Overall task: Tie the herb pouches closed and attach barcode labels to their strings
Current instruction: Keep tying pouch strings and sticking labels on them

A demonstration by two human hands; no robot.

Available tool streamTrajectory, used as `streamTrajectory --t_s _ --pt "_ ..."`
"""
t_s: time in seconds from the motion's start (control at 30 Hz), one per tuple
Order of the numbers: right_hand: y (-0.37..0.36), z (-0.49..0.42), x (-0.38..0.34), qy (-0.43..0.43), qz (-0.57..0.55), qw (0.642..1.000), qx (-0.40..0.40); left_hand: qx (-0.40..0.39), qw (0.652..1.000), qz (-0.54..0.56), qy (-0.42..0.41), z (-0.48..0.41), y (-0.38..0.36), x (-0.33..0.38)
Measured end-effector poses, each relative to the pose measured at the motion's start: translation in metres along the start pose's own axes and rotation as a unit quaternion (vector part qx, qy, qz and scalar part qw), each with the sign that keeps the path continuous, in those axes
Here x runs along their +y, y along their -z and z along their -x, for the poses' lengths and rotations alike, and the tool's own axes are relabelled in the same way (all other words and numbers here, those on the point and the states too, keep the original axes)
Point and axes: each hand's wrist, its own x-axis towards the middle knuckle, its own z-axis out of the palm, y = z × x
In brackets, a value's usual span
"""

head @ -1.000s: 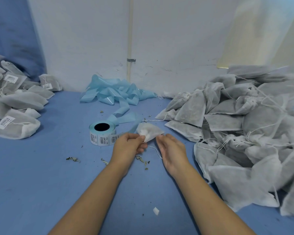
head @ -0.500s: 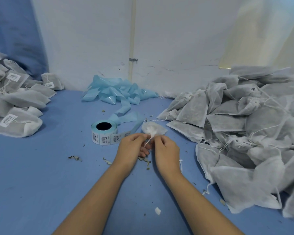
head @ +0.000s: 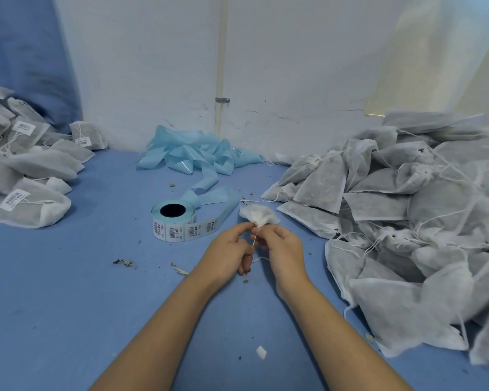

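A small white herb pouch [head: 259, 215] lies on the blue table just beyond my fingertips, its neck gathered toward me. My left hand [head: 228, 251] and my right hand [head: 283, 249] meet at that neck and pinch the pouch's thin white string [head: 254, 240], which runs down between them and loops under my right palm. A roll of barcode labels [head: 173, 221] stands to the left of the pouch, its blue backing strip trailing away toward the wall.
A big heap of grey pouches [head: 407, 210] with loose strings fills the right side. Labelled pouches [head: 29, 176] are piled at the left. Crumpled blue backing tape [head: 198, 156] lies by the wall. Herb crumbs [head: 124, 262] and a white scrap [head: 261, 351] dot the table.
My hands have come together at the pouch's neck, which has bunched tighter. The string, slack between the hands a second ago, is now held short between my fingers.
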Motion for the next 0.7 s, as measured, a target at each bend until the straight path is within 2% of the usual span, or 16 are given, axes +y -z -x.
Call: streamTrajectory --t_s 0.23,0.37,0.47,0.53,0.6,0.7 --pt "0.002 -0.001 -0.001 -0.012 -0.076 0.996 0.049 0.010 1.000 -0.002 -0.009 -0.004 -0.007 0.002" --pt "0.005 -0.004 -0.002 -0.030 -0.129 0.991 0.027 0.069 0.991 -0.088 -0.068 0.000 -0.014 -0.003" --pt "0.009 -0.005 -0.006 -0.045 -0.165 0.985 -0.025 0.146 0.971 -0.148 -0.122 0.003 -0.012 -0.006" --pt "0.011 -0.005 -0.006 -0.049 -0.151 0.986 -0.054 0.173 0.948 -0.227 -0.141 0.004 -0.008 -0.005" --pt "0.010 -0.005 -0.007 -0.050 -0.135 0.988 -0.058 0.180 0.915 -0.321 -0.168 0.006 -0.006 -0.005" --pt "0.009 -0.005 -0.008 -0.035 -0.115 0.992 -0.030 0.162 0.886 -0.386 -0.198 0.009 -0.009 -0.003"
